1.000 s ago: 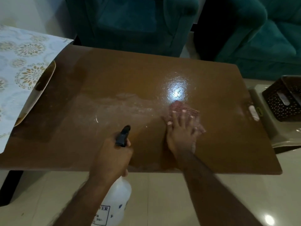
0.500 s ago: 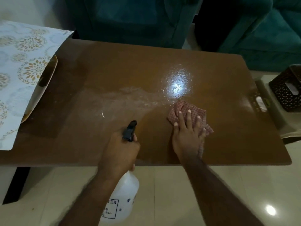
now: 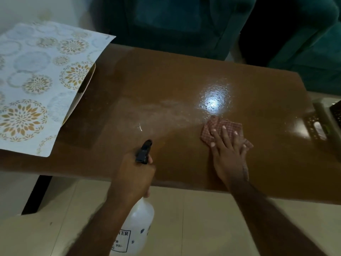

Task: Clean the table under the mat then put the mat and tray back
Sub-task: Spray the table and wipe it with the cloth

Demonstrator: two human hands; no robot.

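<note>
The brown table (image 3: 166,85) lies bare and glossy, with a pale dusty streak across its middle and a wet shine near a light reflection. My right hand (image 3: 227,154) lies flat, fingers spread, pressing a red checked cloth (image 3: 221,129) onto the table right of centre. My left hand (image 3: 134,174) grips a white spray bottle (image 3: 137,226) by its black nozzle at the table's near edge. The white mat (image 3: 36,85) with floral circles is folded back over the table's left end, covering most of a tan tray (image 3: 86,87).
Teal armchairs (image 3: 184,21) stand behind the table. A dark perforated basket (image 3: 335,113) sits on a pale surface at the right edge. A cream tiled floor (image 3: 193,218) lies below the near table edge.
My right hand and the cloth have slid a little to the right and toward me across the table. The left hand keeps hold of the bottle; the view has shifted slightly.
</note>
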